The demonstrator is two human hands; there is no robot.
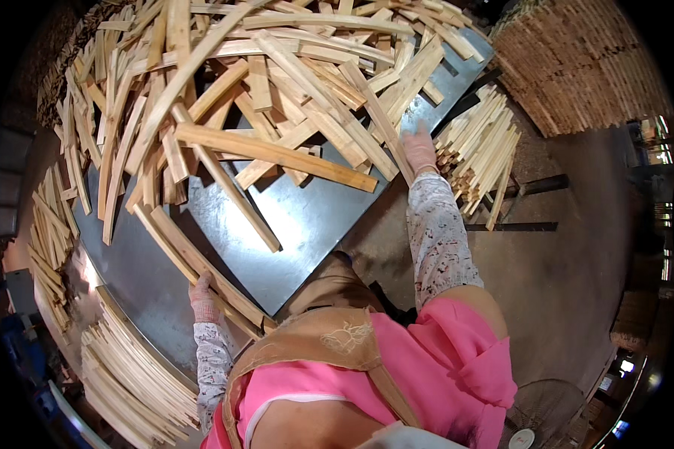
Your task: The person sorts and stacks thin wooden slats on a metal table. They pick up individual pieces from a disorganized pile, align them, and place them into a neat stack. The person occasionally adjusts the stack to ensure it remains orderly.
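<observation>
My left hand (204, 301), in a pinkish glove, is closed on a wooden strip (169, 253) at the near left edge of the metal table. A second wooden strip (216, 274) lies alongside it, both slanting toward my waist. My right hand (419, 150), also gloved, reaches to the table's right edge beside a long wooden slat (376, 112). Its fingers are blurred and pale against the shiny surface, so their grip is unclear. In front of both hands, a thicker wooden piece (277, 156) lies across the jumbled pile.
Loose wooden pieces (258, 82) heap over the far part of the metal table (240, 251). Bundles of thin sticks stand at the right (481, 146) and lower left (131, 374). A tall wood stack (577, 63) rises at far right. Dark metal bars (535, 185) jut out below the right bundle.
</observation>
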